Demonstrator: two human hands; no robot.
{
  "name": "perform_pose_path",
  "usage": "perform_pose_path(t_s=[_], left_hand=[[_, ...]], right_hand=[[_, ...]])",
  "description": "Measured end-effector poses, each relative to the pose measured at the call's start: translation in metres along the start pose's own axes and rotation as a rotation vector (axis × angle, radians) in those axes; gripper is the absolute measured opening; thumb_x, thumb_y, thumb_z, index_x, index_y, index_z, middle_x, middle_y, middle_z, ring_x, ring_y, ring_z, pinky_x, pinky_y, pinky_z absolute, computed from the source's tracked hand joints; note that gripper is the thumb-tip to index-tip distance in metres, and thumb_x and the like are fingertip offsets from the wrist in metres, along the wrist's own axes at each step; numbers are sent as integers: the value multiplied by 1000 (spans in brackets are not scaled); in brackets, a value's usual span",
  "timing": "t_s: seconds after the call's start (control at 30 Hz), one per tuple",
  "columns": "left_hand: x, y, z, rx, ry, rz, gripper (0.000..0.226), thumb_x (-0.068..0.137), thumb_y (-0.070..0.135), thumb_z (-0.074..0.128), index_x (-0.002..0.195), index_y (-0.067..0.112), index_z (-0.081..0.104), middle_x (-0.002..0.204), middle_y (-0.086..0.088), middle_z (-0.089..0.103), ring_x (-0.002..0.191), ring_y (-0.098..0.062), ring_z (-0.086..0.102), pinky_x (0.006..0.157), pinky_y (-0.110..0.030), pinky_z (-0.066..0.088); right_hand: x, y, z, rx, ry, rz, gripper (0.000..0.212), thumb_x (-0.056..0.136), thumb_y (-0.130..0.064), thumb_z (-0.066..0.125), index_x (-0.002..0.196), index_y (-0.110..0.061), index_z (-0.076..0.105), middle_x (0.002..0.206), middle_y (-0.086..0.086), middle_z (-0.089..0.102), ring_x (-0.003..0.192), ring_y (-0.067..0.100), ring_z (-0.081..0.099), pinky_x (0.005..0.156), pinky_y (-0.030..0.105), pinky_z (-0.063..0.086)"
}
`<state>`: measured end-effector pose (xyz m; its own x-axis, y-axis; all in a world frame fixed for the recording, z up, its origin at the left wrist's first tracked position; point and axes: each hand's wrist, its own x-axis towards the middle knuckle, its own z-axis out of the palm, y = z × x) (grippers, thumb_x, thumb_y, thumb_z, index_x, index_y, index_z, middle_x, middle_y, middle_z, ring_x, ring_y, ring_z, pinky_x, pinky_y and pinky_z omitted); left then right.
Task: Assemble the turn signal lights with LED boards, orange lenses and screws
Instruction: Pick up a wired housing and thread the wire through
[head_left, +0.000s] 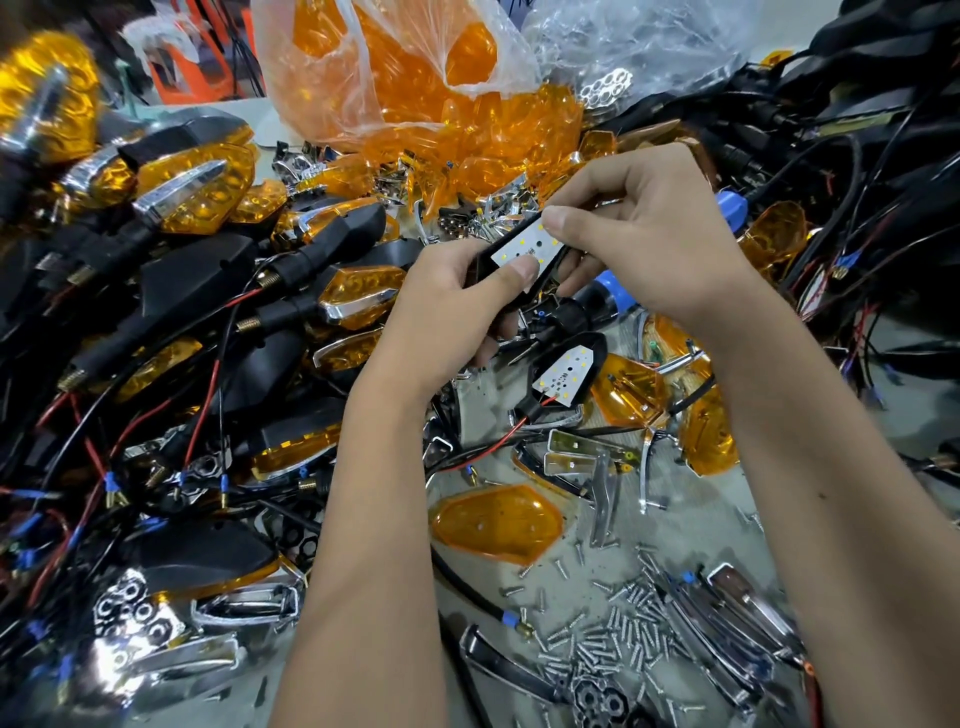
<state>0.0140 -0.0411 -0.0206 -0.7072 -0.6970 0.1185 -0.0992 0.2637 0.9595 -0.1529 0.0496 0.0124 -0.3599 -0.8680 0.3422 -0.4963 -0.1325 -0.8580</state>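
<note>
My left hand grips a black turn signal housing from below, its thumb pressing on the white LED board that lies in it. My right hand pinches the far end of the same housing and board with thumb and fingers. Just below the hands a second black housing with a white LED board and red wire lies on the table. A loose orange lens lies in front of it, another orange lens to its right. Several small silver screws are scattered at the lower right.
A heap of finished signals with orange lenses and black wires fills the left. A plastic bag of orange lenses stands at the back. Black wire harnesses pile up on the right. Chrome trim pieces lie by the screws.
</note>
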Motion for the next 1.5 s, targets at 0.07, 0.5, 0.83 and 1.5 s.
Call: perform_pose_path(t_s=[0.07,0.5,0.83,1.5], left_hand=[[-3,3,-1,-162,-93,-31,13,98,27,65,93,14,67,64,-7,65,45,-20,49,42,-25,40],[-3,1,4,-483,-171,-96,24,89,9,63,113,10,57,84,-3,69,55,-19,56,45,-23,39],[-1,-1,5,-525,-100,-142,28,84,9,69,108,12,55,82,-4,67,55,-17,56,44,-20,39],[3,1,15,-483,27,-135,30,94,5,69,87,16,42,68,-1,58,42,-12,39,35,-19,24]], right_hand=[[0,-1,0,8,13,-4,12,98,-9,69,88,-2,73,68,8,67,51,27,69,53,38,61],[0,-5,2,-51,9,-88,10,98,-15,69,92,-10,75,70,21,68,51,31,64,52,37,55],[1,-3,3,-86,41,-35,11,98,-19,70,91,-12,76,59,3,68,45,22,62,50,27,50],[0,-12,3,-155,9,-71,14,102,-12,64,95,-5,74,59,6,68,45,20,67,52,25,54]])
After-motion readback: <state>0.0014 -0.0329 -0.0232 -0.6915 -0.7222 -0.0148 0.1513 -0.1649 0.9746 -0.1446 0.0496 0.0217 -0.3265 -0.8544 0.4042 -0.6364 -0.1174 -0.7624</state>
